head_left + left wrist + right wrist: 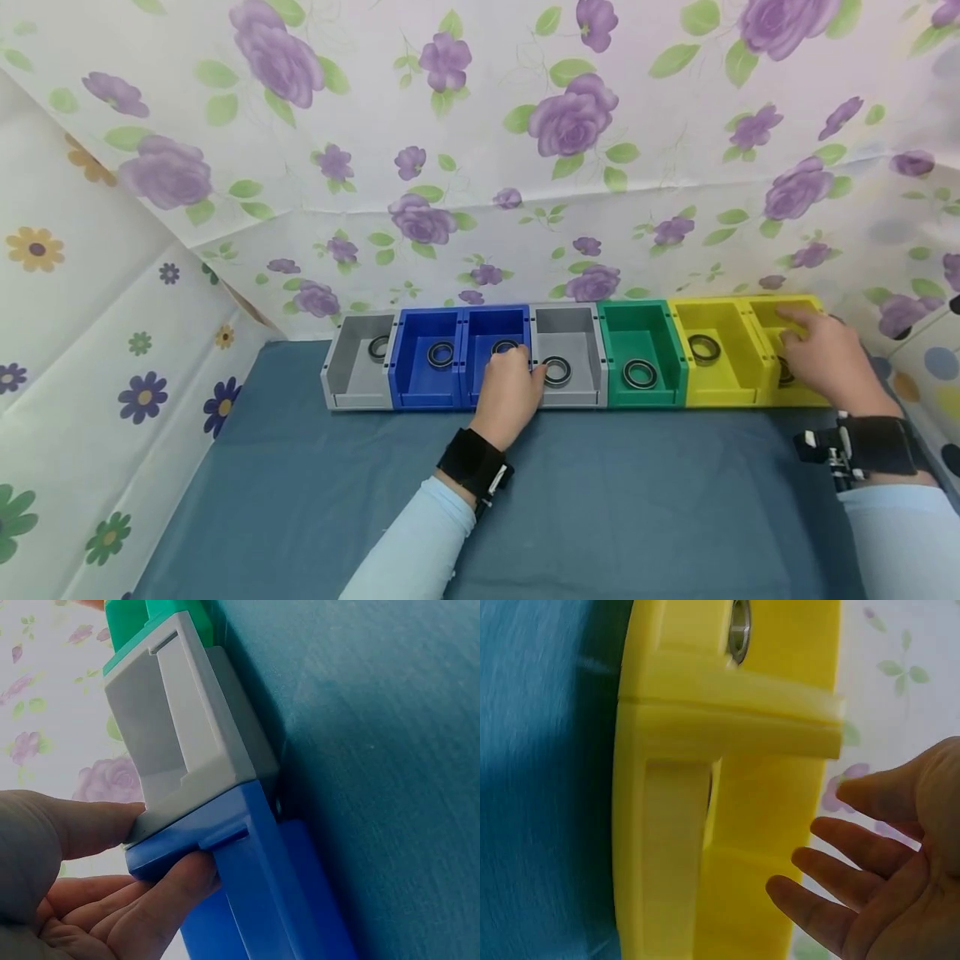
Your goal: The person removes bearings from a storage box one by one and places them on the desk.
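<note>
My left hand [511, 392] is at the front of the second blue bin [480, 321], beside a grey bin [568, 315]. In the left wrist view the thumb presses the grey side and the fingers curl into the blue bin, pinching the walls where the two meet. A ball bearing [504, 346] lies in that blue bin, partly behind the hand. My right hand [828, 358] hovers over the rightmost yellow bin [765, 310], fingers loosely spread and holding nothing, as the right wrist view shows. A bearing [785, 372] in that bin is partly hidden.
The bins stand in one row along the back of the blue cloth [637, 500], against a flowered sheet [480, 150]. Single bearings lie in the left grey bin [352, 350], first blue bin [420, 329], green bin [633, 321] and left yellow bin [701, 317].
</note>
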Available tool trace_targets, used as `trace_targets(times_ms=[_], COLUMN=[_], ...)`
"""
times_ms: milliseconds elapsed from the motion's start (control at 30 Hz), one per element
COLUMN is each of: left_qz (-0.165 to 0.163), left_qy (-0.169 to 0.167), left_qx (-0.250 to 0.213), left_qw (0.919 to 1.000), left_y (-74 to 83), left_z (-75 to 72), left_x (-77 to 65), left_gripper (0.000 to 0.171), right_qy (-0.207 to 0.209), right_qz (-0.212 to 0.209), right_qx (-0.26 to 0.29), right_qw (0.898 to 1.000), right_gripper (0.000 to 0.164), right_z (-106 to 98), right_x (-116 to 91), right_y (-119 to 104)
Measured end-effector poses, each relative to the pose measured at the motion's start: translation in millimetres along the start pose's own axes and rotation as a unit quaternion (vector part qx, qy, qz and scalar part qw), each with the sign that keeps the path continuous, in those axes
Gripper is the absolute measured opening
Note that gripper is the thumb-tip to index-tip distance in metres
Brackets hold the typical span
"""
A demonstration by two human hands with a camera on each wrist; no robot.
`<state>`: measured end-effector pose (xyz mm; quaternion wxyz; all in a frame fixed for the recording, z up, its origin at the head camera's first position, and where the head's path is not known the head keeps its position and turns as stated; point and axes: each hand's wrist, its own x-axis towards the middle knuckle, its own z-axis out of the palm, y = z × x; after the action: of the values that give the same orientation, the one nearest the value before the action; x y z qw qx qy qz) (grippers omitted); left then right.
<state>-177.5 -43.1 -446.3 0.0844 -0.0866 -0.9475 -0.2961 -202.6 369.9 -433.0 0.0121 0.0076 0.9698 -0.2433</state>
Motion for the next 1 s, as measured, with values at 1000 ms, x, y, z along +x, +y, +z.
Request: trace_targets(times_ms=[1000], left_qz=[-0.012], left_qy=[0.004], left_qx=[-0.020], left_qw=[0.9997], left_y=[1.5], left_z=[-1.6], left_x=[2.5], left_gripper=[0.017], right_qy=[-0.132], right_qz=[0.011], right_qx=[-0.013], right_qw=[0.991], right_gripper=[0.071], right_z=[9], right_x=[18], right_y=[30])
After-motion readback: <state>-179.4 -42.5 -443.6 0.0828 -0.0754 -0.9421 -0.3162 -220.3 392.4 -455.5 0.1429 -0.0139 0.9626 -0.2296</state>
